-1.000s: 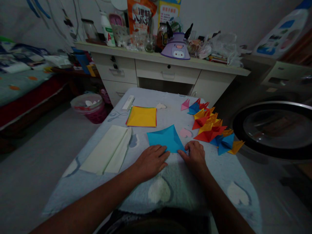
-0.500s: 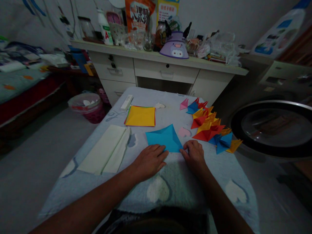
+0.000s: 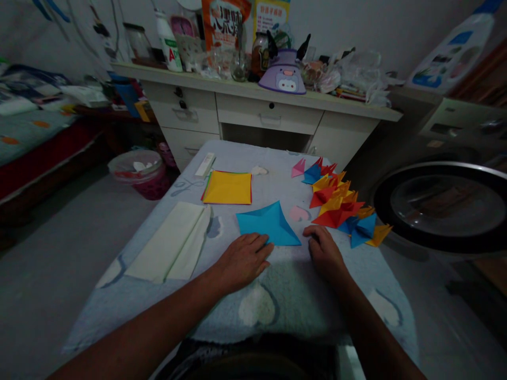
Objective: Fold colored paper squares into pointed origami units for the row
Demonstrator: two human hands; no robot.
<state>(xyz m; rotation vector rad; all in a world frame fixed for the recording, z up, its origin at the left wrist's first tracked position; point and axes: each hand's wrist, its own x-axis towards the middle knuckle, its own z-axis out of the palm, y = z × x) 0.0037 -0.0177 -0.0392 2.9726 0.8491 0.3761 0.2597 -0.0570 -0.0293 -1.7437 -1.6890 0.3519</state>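
A sheet of blue origami paper (image 3: 267,224) lies on the cloth-covered table in front of me, partly folded, with creases and a raised point at its far edge. My left hand (image 3: 247,258) rests flat on its near left edge, fingers stretched out and covering that corner. Just right of the sheet's right corner is my right hand (image 3: 325,250), apart from the paper. Its fingers are loosely bent, with a gap between thumb and index finger and nothing held. Several folded paper cranes (image 3: 338,206) in red, yellow, orange, blue and pink stand along the table's right side.
A stack of square paper (image 3: 228,188), yellow on top, lies beyond the blue sheet. Left of it are a folded pale cloth or paper (image 3: 168,245) and a small white box (image 3: 205,165). A bin (image 3: 146,177) stands on the floor left; a washing machine (image 3: 439,153) is at right.
My right hand has let go of the blue paper's right corner and moved slightly right, uncovering that corner. My left hand has stayed on the sheet.
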